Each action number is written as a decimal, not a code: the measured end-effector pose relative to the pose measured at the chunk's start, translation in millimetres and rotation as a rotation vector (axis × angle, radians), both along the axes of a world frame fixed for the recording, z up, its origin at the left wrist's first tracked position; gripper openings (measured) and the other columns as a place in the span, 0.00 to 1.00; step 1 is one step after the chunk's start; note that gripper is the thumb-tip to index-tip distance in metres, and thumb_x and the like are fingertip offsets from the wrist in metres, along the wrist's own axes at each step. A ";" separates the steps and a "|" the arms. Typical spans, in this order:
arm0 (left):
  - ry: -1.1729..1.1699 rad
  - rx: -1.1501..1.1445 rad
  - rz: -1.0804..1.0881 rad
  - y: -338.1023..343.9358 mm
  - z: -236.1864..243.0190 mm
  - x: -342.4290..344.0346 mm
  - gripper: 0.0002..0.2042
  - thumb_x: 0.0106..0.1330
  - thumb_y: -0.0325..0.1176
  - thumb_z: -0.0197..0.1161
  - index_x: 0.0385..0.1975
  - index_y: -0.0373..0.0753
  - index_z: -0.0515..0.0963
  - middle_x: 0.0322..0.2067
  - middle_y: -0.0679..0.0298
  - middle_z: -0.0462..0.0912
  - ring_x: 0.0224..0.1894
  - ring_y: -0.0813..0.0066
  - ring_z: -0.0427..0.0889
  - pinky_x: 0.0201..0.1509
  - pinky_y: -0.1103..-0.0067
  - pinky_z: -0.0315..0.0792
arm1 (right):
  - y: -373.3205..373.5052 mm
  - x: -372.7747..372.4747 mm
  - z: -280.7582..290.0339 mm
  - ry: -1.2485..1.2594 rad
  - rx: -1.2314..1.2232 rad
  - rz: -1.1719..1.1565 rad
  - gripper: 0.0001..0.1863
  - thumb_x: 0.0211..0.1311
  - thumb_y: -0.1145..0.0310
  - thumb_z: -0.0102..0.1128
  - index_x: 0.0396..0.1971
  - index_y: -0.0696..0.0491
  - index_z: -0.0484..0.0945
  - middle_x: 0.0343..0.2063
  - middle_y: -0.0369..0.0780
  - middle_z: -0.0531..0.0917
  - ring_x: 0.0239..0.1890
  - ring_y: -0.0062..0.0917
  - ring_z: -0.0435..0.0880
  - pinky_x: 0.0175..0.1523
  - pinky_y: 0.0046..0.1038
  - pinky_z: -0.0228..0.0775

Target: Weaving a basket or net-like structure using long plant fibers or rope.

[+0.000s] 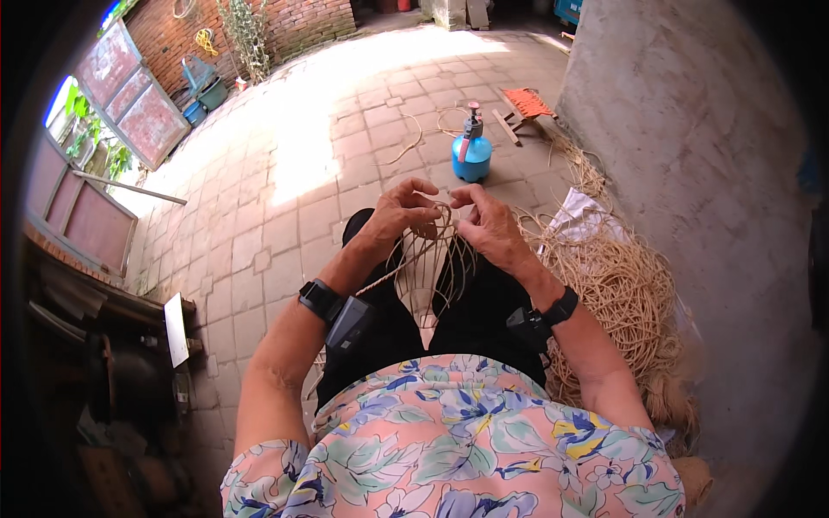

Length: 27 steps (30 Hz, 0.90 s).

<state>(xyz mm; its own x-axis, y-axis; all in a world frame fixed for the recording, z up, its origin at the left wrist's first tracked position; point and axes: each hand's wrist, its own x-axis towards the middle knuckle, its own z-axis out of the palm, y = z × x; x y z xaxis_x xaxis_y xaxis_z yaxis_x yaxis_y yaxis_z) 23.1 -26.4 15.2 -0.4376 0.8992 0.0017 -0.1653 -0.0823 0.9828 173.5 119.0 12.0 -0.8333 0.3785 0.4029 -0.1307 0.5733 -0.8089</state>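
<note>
Several thin tan strands of cord (pixel 446 226) loop between my two hands and hang down in front of my knees. My left hand (pixel 401 210) is closed on the strands from the left, with fingers bent. From the other side, my right hand (pixel 490 226) pinches at the top of the same loops, thumb and forefinger almost together. A twisted or braided length of cord (pixel 380 279) slants from the loops down to the left across my thigh. Exactly where the fingertips meet the strands is hard to make out.
A big tangled heap of tan cord (pixel 617 302) lies at my right by the wall (pixel 682 129), with white sacking (pixel 587 217) behind it. Ahead stand a blue pump sprayer (pixel 471 161) and a small orange-topped stool (pixel 528 103). Dark clutter (pixel 129 380) sits at left.
</note>
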 end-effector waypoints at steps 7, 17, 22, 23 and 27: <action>0.245 0.051 -0.070 -0.6 3.6 1.5 0.11 0.61 0.24 0.65 0.43 0.36 0.76 0.30 0.63 0.82 0.30 0.77 0.83 0.35 0.81 0.79 | -3.8 -13.0 -0.8 -0.118 0.192 0.044 0.12 0.49 0.75 0.57 0.37 0.55 0.74 0.31 0.44 0.80 0.28 0.36 0.81 0.33 0.35 0.73; 0.023 0.023 -0.125 -12.9 5.7 -11.0 0.08 0.60 0.20 0.62 0.37 0.39 0.75 0.30 0.68 0.79 0.33 0.79 0.81 0.37 0.82 0.78 | 341.4 314.5 -167.6 -0.058 -0.874 -1.032 0.11 0.60 0.66 0.61 0.40 0.54 0.80 0.20 0.39 0.78 0.16 0.14 0.65 0.17 0.20 0.55; 0.037 0.025 -0.128 -7.5 3.9 -10.4 0.08 0.61 0.21 0.62 0.37 0.40 0.75 0.31 0.69 0.79 0.34 0.79 0.80 0.38 0.81 0.78 | 325.7 448.9 -205.8 -0.035 -0.787 -1.387 0.22 0.63 0.59 0.63 0.48 0.61 0.74 0.34 0.46 0.81 0.29 0.29 0.78 0.32 0.31 0.75; 0.052 0.016 -0.120 -8.9 4.2 -11.4 0.08 0.61 0.21 0.62 0.38 0.40 0.75 0.31 0.69 0.78 0.34 0.78 0.80 0.38 0.80 0.79 | 320.4 457.3 -206.0 -0.092 -0.727 -1.509 0.25 0.63 0.58 0.64 0.50 0.62 0.73 0.37 0.48 0.81 0.33 0.33 0.81 0.37 0.34 0.79; 0.023 0.035 -0.099 -3.4 2.3 -9.5 0.09 0.61 0.22 0.64 0.39 0.40 0.74 0.32 0.68 0.78 0.35 0.77 0.80 0.40 0.76 0.82 | 290.2 411.2 -213.5 -0.917 -0.257 -1.107 0.39 0.53 0.54 0.72 0.59 0.63 0.68 0.53 0.53 0.76 0.51 0.43 0.79 0.54 0.42 0.76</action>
<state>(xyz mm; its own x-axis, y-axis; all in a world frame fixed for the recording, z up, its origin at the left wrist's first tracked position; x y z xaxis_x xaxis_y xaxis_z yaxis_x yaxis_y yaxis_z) 13.6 -29.7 17.5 -0.3463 0.9371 0.0433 -0.1516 -0.1015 0.9832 584.7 409.2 -201.5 0.0038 0.9616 -0.2744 0.8790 -0.1341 -0.4576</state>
